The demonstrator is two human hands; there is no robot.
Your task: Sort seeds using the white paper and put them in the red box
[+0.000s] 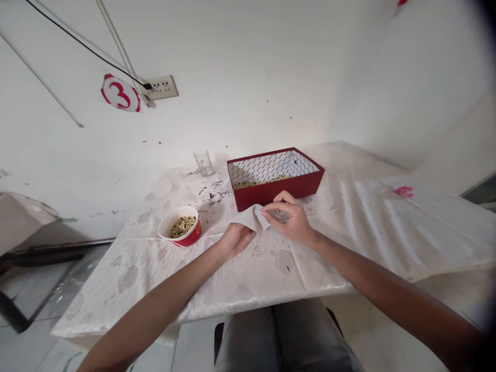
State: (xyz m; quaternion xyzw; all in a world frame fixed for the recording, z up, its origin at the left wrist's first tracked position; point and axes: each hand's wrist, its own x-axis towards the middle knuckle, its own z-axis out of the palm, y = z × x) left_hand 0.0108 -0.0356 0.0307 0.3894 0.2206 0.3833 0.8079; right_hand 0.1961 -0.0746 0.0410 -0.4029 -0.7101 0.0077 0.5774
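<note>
Table (349, 232) with pale patterned cloth, back edge against white wall. On wall: power socket (163, 88) with black plug, red "3" sign (121, 93). Grey-trousered legs (282, 336) under near edge. Near left edge: red-and-white bowl (189, 237) with mixed grains. Toward back edge: clear glass (203, 163), dark scraps (213, 195) scattered in front. Red box (271, 192) mid-table, patterned lining.

Box's front wall hides most of its floor; grains inside only partly seen, depth unclear. Both forearms cut off by frame. Left fingertips mostly hidden by the sheet. Whatever shows through the gap in the right hand is hard to make out.

White paper (253, 217) between the hands, just in front of box, toward near edge. Left hand (235, 240) half-curled, gripping its near-left side; right hand (292, 219) pinching its right side, thumb and forefinger nearly together.
</note>
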